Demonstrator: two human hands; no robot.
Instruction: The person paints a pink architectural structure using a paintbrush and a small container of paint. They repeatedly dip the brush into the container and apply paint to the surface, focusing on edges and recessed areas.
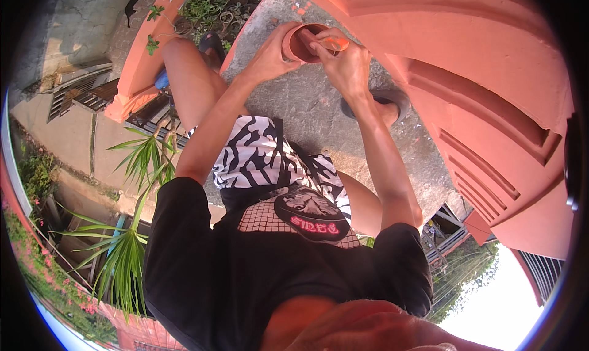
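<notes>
My left hand point(274, 52) is wrapped around the left side of a reddish-brown round pot point(289, 43), its mouth tilted up towards me. In my right hand point(343, 59) is a small tool with an orange handle point(336, 43), held between thumb and fingers at the pot's right rim. A flat reddish-brown piece point(305, 39) reaches into the pot beside my right fingers; whether it belongs to the tool, I cannot tell. The pot is above a rough concrete ledge point(303, 93), between my knees. The bottom of the pot is hidden.
A salmon-painted wall point(460, 33) with recessed panels rises along the right. On the left stand a salmon pillar point(138, 70) and a spiky-leaved plant point(122, 254). Potted plants point(211, 6) sit beyond the ledge, far below. A dark sandal point(400, 105) is on my right foot.
</notes>
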